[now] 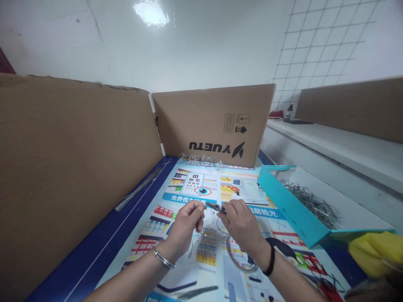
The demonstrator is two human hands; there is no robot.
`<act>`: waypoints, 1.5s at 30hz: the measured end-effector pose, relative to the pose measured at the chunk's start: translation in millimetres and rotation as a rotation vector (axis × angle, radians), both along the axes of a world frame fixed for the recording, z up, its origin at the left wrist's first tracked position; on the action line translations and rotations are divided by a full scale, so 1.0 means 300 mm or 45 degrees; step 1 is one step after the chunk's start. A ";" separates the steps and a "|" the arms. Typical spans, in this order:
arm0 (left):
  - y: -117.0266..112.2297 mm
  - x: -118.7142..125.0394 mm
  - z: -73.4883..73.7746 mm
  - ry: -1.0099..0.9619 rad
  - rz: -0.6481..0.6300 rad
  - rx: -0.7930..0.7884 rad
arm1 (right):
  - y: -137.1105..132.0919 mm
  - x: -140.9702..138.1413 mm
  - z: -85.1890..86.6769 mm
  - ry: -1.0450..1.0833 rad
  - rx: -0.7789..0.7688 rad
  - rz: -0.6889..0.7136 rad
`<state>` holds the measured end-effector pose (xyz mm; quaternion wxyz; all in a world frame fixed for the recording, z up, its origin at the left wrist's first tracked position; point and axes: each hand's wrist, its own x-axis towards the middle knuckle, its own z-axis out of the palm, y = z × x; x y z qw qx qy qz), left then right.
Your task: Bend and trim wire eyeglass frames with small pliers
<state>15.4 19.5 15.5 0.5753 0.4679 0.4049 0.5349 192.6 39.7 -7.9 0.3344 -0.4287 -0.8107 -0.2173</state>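
Observation:
My left hand (185, 226) is closed in a pinch on a thin piece of wire held over the printed poster (201, 188) that covers the table. My right hand (241, 224) is closed around small pliers (215, 207), whose tip points left and meets the wire at my left fingertips. Thin wire loops hang below both hands. A coil of wire (239, 256) lies on the poster under my right wrist. A metal bracelet sits on my left wrist, a black band on my right.
Cardboard walls stand at the left (69, 167) and back (214, 121). A teal box (296, 209) with a heap of wire pieces (311, 201) is at the right. A bundle of straight wires (138, 188) leans at the left wall. Yellow cloth (374, 251) lies at the right edge.

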 end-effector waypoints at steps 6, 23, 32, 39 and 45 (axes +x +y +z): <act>-0.006 0.002 0.004 0.015 0.010 0.008 | -0.002 0.008 -0.007 -0.033 0.008 0.017; 0.015 -0.018 -0.020 0.144 0.006 0.138 | 0.007 0.019 -0.013 0.040 -0.143 0.139; 0.019 -0.026 -0.008 0.313 0.120 0.192 | 0.020 0.023 -0.017 0.070 -0.127 0.161; 0.021 -0.032 0.000 0.500 0.186 0.271 | 0.020 0.040 -0.006 0.059 -0.131 0.117; 0.035 -0.053 -0.002 0.973 0.254 0.702 | 0.033 0.060 0.008 0.024 -0.205 0.013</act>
